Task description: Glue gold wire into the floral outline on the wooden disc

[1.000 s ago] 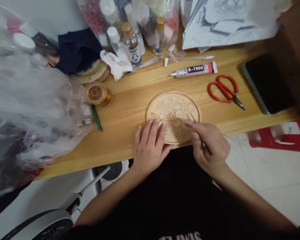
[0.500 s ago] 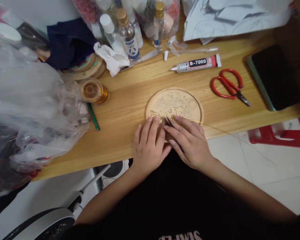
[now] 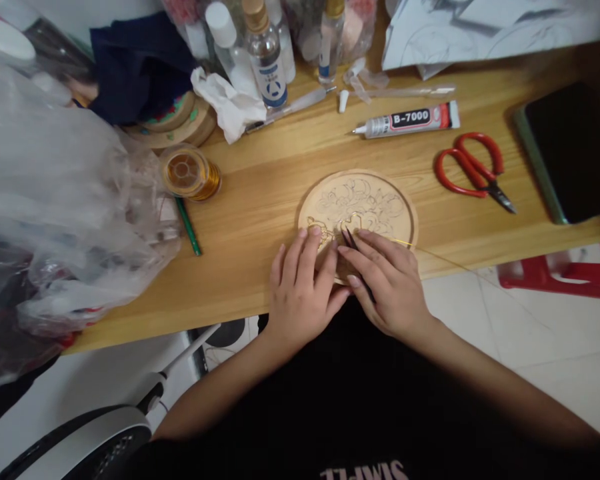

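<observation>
A round wooden plate (image 3: 357,175) with a pencilled flower drawing lies at the table's front edge. Gold wire (image 3: 353,219) is bent into outlines on its lower part, and a loose end runs off to the right past the edge. My left hand (image 3: 303,283) rests on the plate's lower left, its fingers spread, fingertips on the wire shapes. Dark tweezers (image 3: 351,241) are gripped in my right hand (image 3: 393,280), their tips pointing at the wire near the plate's lower middle. My fingers hide part of the plate's lower rim.
Behind the plate lie a glue tube (image 3: 410,121), red-handled scissors (image 3: 473,170) and a phone (image 3: 570,153). Bottles (image 3: 267,67), crumpled tissue (image 3: 230,103) and papers (image 3: 490,33) stand or lie farther back. A wire spool (image 3: 190,172), green pencil (image 3: 188,227) and plastic bags (image 3: 75,213) are left.
The camera view has shifted, so most table items appear farther right. My left index finger has moved slightly away from the tweezers' tips. The tweezers remain in my right hand.
</observation>
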{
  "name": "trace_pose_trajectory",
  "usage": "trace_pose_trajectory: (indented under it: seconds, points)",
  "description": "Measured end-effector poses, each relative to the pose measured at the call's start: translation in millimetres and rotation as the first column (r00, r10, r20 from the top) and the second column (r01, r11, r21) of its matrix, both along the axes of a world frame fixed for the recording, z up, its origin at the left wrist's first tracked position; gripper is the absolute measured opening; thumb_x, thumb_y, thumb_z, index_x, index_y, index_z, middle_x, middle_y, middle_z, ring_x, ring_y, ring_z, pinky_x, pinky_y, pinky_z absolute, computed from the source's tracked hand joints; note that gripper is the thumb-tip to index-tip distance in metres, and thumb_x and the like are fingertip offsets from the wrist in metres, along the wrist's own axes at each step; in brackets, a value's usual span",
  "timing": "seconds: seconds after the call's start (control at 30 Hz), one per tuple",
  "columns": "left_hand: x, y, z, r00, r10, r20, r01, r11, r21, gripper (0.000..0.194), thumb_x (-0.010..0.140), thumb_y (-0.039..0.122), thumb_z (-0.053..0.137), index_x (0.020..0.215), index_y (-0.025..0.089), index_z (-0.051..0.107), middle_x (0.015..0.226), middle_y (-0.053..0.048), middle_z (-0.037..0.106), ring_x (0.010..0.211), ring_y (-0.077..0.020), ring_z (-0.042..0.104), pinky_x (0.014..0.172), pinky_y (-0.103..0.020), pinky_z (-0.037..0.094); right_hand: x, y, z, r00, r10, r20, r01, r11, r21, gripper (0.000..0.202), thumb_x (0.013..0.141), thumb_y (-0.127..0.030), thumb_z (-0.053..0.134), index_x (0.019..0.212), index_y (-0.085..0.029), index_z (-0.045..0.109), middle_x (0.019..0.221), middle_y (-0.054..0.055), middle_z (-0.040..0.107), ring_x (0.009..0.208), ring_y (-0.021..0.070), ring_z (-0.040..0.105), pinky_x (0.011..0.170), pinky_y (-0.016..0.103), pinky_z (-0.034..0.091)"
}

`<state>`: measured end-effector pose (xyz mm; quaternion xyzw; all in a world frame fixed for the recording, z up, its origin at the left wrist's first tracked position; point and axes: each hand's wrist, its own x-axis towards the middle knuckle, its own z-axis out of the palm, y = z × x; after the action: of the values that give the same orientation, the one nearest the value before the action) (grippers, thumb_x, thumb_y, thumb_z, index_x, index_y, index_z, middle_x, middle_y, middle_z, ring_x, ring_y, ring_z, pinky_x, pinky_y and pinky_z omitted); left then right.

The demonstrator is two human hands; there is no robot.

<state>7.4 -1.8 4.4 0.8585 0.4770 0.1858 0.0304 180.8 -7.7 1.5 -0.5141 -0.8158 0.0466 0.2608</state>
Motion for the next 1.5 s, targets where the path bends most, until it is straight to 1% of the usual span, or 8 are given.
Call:
trace_pose_trajectory:
  seconds: [0.17,0.47,0.53,0.63,0.77,0.9,1.13,1.5]
  points:
    - [0,-1,0.6,0.999,0.026,-0.018,-0.026,0.999,0.036,0.048,0.099,0.045,0.046,0.131,0.012,0.056,0.14,-0.021,0.057,0.134,-0.0338,0.05,0.111,-0.049,0.035,0,0,-1.0,1.0,0.004,0.018,-0.004,1.0,0.01,0.036,0.096,-0.024,0.052,0.131,-0.017,0.056,0.129,0.011,0.068,0.124,0.0261,0.059,0.099,0.041,0.047]
    - [-11,6,9.4,1.0,0.025,-0.012,-0.026,0.999,-0.022,0.058,0.095,0.049,0.054,0.136,0.008,0.052,0.14,-0.023,0.057,0.134,-0.0364,0.05,0.112,-0.051,0.035,0,0,-2.1,1.0,0.0,0.011,0.0,1.0,0.03,0.036,0.095,-0.023,0.053,0.129,-0.017,0.058,0.127,0.011,0.069,0.123,0.026,0.06,0.099,0.039,0.046]
    - [-21,14,13.6,0.998,-0.036,-0.058,0.036,0.999,0.009,0.058,0.095,0.049,0.056,0.135,0.008,0.052,0.139,-0.022,0.059,0.133,-0.0358,0.052,0.113,-0.05,0.034,0,0,-2.3,1.0,0.007,0.006,-0.007,0.999,0.034,0.035,0.094,-0.022,0.055,0.128,-0.016,0.059,0.126,0.012,0.069,0.123,0.026,0.06,0.099,0.039,0.046]
    - [-36,32,20.7,0.964,-0.224,-0.14,0.231,0.972,0.035,0.056,0.096,0.049,0.054,0.136,0.01,0.053,0.139,-0.019,0.06,0.134,-0.0328,0.052,0.115,-0.048,0.034,1,-1,-3.4,1.0,0.018,-0.015,-0.017,1.0,0.018,0.039,0.094,-0.022,0.054,0.133,-0.015,0.056,0.128,0.012,0.068,0.126,0.0253,0.058,0.101,0.039,0.044]
    - [-46,60,27.3,0.856,-0.473,-0.208,0.497,0.864,0.079,0.051,0.098,0.049,0.05,0.13,0.009,0.058,0.135,-0.015,0.064,0.13,-0.0305,0.057,0.111,-0.045,0.041,0,-1,-4.1,0.999,0.011,-0.03,-0.011,1.0,0.008,0.044,0.095,-0.022,0.052,0.138,-0.018,0.05,0.13,0.011,0.067,0.126,0.0243,0.058,0.102,0.039,0.044]
    - [-44,78,21.7,0.789,-0.579,-0.208,0.61,0.78,0.14,0.046,0.098,0.047,0.054,0.121,0.008,0.064,0.13,-0.015,0.067,0.124,-0.0309,0.061,0.107,-0.045,0.047,0,1,-3.5,0.996,-0.025,-0.089,0.025,1.0,-0.005,0.047,0.095,-0.024,0.05,0.142,-0.021,0.044,0.125,0.01,0.069,0.121,0.0243,0.063,0.098,0.04,0.047]
    - [-47,82,1.3,0.805,-0.583,-0.11,0.593,0.794,0.136,0.042,0.097,0.045,0.055,0.124,0.015,0.064,0.134,-0.011,0.065,0.131,-0.0279,0.056,0.112,-0.044,0.044,3,2,-4.5,0.991,-0.036,-0.127,0.031,0.999,-0.042,0.047,0.094,-0.025,0.051,0.139,-0.015,0.046,0.125,0.016,0.067,0.119,0.0252,0.063,0.096,0.04,0.049]
    - [-43,83,10.3,0.801,-0.583,-0.136,0.598,0.787,0.15,0.039,0.098,0.043,0.056,0.117,0.011,0.066,0.126,-0.013,0.07,0.119,-0.0309,0.065,0.101,-0.044,0.054,2,2,-6.0,0.995,-0.05,-0.09,0.048,0.999,-0.024,0.039,0.095,-0.027,0.05,0.131,-0.013,0.052,0.123,0.017,0.067,0.118,0.0241,0.064,0.099,0.038,0.049]
